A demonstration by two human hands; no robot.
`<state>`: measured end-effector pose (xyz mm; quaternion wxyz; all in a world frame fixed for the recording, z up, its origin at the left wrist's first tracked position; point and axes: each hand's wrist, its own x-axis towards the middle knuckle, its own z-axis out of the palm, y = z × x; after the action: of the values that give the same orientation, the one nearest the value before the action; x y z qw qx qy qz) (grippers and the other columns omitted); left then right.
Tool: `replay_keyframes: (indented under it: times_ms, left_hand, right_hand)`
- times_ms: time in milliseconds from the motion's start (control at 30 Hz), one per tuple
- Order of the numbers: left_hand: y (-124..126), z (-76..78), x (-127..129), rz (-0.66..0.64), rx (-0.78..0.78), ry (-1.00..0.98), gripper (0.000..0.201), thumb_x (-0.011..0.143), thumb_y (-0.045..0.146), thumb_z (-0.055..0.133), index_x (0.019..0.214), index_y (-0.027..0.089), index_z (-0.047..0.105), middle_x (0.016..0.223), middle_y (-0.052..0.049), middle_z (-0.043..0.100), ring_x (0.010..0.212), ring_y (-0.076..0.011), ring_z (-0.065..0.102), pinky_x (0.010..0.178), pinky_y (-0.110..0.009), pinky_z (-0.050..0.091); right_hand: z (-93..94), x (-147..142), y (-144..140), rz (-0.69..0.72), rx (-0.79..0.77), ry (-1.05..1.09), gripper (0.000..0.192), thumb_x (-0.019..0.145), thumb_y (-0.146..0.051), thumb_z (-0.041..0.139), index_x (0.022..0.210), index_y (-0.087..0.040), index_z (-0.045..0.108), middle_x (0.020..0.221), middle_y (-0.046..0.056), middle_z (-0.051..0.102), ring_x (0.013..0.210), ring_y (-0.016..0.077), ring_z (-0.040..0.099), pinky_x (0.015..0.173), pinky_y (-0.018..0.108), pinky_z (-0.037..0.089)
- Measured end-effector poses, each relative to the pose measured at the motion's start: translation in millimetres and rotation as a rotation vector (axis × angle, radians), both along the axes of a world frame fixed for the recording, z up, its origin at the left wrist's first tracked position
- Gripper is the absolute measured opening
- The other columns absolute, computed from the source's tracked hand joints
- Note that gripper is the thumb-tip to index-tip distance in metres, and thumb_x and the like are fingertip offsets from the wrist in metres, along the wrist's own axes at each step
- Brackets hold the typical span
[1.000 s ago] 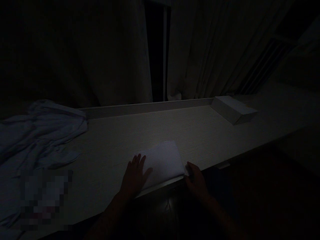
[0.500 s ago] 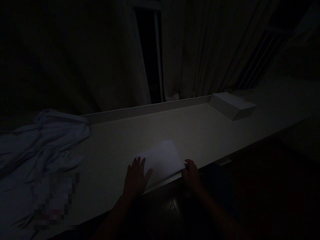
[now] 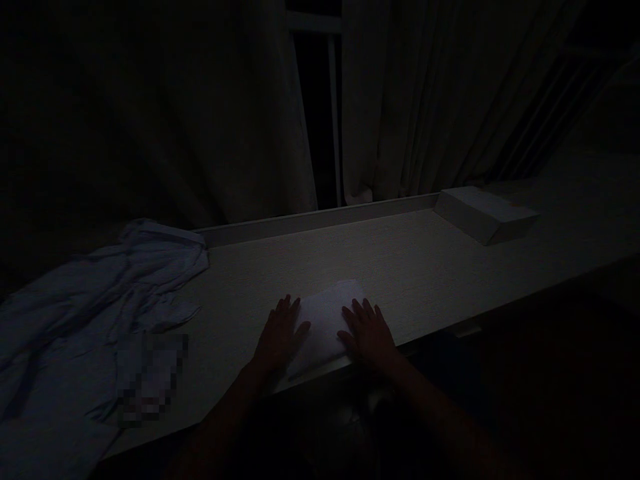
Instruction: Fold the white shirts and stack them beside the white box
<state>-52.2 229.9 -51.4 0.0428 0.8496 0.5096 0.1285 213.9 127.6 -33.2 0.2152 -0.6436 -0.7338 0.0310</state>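
Observation:
A flat white rectangular sheet (image 3: pixel 325 320) lies near the front edge of the tabletop; in the dim light I cannot tell whether it is paper or folded cloth. My left hand (image 3: pixel 280 335) rests flat over its left side, with the thumb apart from the fingers. Over the right side lies my right hand (image 3: pixel 369 333), palm down and fingers spread. Both hands press from above and neither grips anything.
Crumpled pale cloth (image 3: pixel 100 307) covers the left end of the table (image 3: pixel 310 253), with a blurred-out patch beside it. A white box (image 3: pixel 480 210) stands at the back right. Behind a low rear ledge (image 3: pixel 320 219) hang curtains (image 3: pixel 395 100).
My right hand has let go of the sheet's right edge and moved up and left to lie flat on it. My left hand stays flat on the left side. The view has shifted slightly.

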Motion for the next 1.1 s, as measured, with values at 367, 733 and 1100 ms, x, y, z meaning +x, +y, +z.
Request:
replay_keyframes:
  times_ms: [367, 733, 1100]
  left_hand:
    - [-19.9, -16.5, 4.7, 0.035, 0.057, 0.039, 0.081, 0.089, 0.066, 0.034, 0.149, 0.011, 0.033, 0.159, -0.019, 0.026, 0.149, -0.0333, 0.019, 0.118, -0.053, 0.023]
    - [-80.1, -22.8, 21.3, 0.036, 0.087, -0.027, 0.083, 0.086, 0.067, 0.043, 0.153, 0.02, 0.026, 0.163, -0.016, 0.017, 0.15, -0.0375, 0.01, 0.115, -0.059, 0.027]
    - [-80.3, -23.6, 21.1, 0.032, 0.107, -0.058, 0.079, 0.088, 0.061, 0.047, 0.152, 0.019, 0.031, 0.162, -0.016, 0.019, 0.15, -0.0358, 0.007, 0.116, -0.059, 0.027]
  right_hand:
    - [-2.7, 2.3, 12.3, 0.023, -0.031, -0.083, 0.068, 0.095, -0.063, 0.038, 0.147, -0.019, 0.044, 0.155, 0.014, 0.035, 0.146, 0.0353, 0.023, 0.118, 0.059, 0.012]
    - [-27.1, 2.9, 99.4, -0.004, -0.139, -0.034, 0.09, 0.092, -0.073, 0.026, 0.15, -0.005, 0.034, 0.156, 0.022, 0.03, 0.147, 0.035, 0.021, 0.117, 0.054, 0.017]
    - [-0.1, -48.7, 41.5, -0.037, 0.061, -0.051, 0.064, 0.097, -0.058, 0.039, 0.15, -0.024, 0.039, 0.161, 0.013, 0.023, 0.149, 0.04, 0.008, 0.114, 0.067, 0.006]
